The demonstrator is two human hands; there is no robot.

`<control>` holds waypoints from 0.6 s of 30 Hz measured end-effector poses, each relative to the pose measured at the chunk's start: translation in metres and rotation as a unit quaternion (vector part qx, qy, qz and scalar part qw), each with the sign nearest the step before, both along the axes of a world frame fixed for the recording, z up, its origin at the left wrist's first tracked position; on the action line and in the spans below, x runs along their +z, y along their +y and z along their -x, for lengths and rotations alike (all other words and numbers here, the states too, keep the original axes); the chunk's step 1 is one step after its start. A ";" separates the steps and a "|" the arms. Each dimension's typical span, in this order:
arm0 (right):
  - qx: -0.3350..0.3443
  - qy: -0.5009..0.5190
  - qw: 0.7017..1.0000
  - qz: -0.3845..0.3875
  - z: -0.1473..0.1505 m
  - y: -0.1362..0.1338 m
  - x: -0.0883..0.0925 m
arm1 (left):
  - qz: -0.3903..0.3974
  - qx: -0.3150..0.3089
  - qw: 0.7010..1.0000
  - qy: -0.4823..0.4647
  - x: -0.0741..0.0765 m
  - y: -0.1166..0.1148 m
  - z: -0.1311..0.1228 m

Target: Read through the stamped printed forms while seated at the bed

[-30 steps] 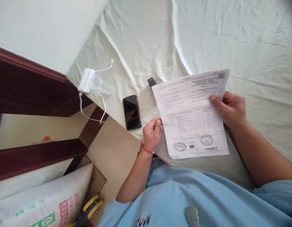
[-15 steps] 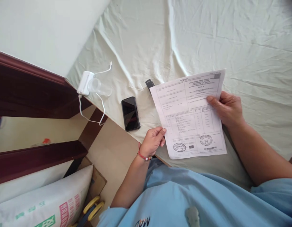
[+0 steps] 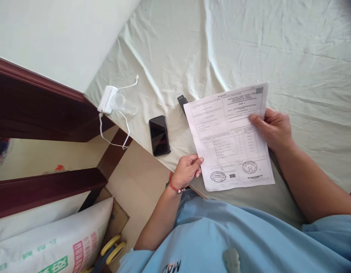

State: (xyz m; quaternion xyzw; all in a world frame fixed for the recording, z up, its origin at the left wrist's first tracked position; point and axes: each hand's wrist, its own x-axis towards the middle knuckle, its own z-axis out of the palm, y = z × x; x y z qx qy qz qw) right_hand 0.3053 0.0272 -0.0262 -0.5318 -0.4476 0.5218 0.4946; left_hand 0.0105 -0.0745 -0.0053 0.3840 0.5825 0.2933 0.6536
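A printed paper form (image 3: 225,146) with two oval ink stamps near its lower edge is held up between my two hands. My left hand (image 3: 187,171), a red bracelet on its wrist, pinches the lower left edge. At the right edge my right hand (image 3: 273,129) grips the sheet, thumb on the printed face and fingers behind. Beyond the paper's upper left corner, a dark object (image 3: 182,101) is partly hidden by the sheet. A black phone (image 3: 159,135) lies screen up, left of the paper and just beyond my left hand.
Pale cloth (image 3: 175,45) covers the surface, wrinkled in places. To the left lie a white charger with a cable (image 3: 107,99) and a clear plastic cup (image 3: 122,104). Dark wooden furniture (image 3: 44,106) borders the left side. Below stand a printed white sack (image 3: 56,242) and yellow-handled scissors (image 3: 113,250).
The view has shifted slightly, so the phone, charger and left hand appear a little further right. Both hands keep their hold on the paper form, which has tilted very slightly.
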 end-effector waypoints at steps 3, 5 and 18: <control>0.005 0.004 1.000 0.004 -0.001 0.000 0.001 | -0.003 -0.016 1.000 -0.003 0.001 0.000 0.002; 0.008 0.010 1.000 0.005 -0.002 0.000 0.002 | -0.005 -0.026 1.000 -0.006 0.001 0.001 0.004; 0.010 0.037 0.999 0.026 -0.002 0.001 0.003 | 0.012 -0.046 0.999 0.014 0.007 0.000 0.005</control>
